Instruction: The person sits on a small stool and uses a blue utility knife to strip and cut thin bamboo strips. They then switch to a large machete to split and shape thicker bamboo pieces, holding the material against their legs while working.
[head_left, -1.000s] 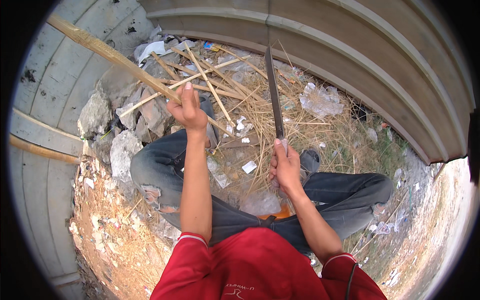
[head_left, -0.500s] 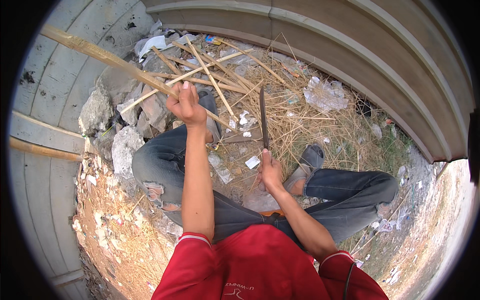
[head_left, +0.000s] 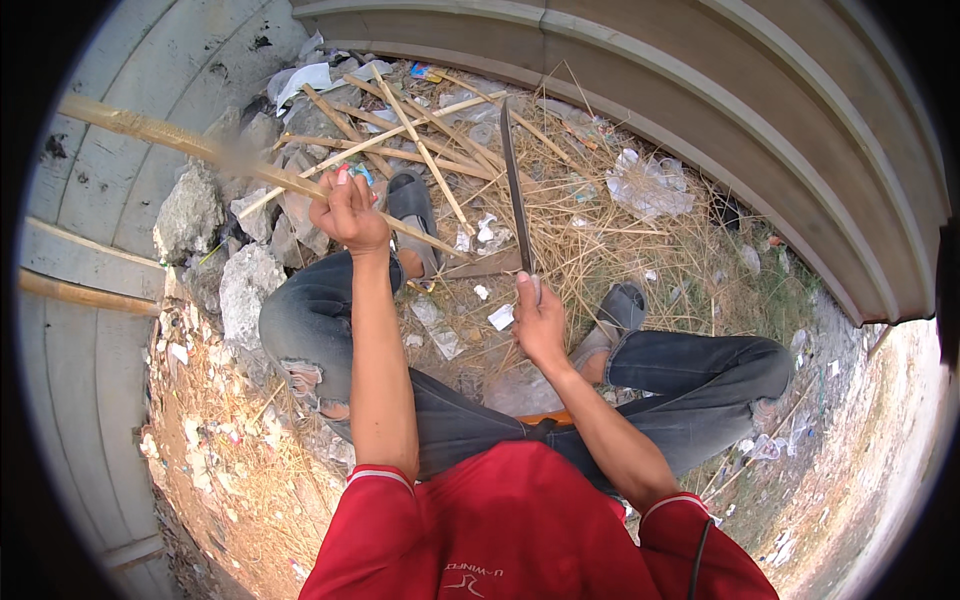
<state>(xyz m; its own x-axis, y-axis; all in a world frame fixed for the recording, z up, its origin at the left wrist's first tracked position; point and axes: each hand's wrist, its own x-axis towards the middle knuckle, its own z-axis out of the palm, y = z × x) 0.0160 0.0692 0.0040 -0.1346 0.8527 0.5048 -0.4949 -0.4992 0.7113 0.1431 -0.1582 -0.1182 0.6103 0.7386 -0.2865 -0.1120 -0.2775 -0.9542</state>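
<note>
My left hand is closed around a long bamboo strip, which slants from the upper left down to the ground between my feet. In my right hand is the handle of a machete, its long dark blade pointing up and away from me. Blade and strip are apart, the strip's lower end lying left of the blade. Beyond my hands, several cut bamboo strips lie crossed on the ground. A flat brownish block shows near the strip's lower end.
Grey rocks are heaped on the left beside my knee. Corrugated metal sheeting curves across the far and right sides, and pale panels stand at left. Dry straw, shavings and plastic scraps cover the ground around my sandals.
My left hand has shifted left and slightly toward me with the bamboo strip. My right hand has lowered a little, and the machete blade now leans more to the left.
</note>
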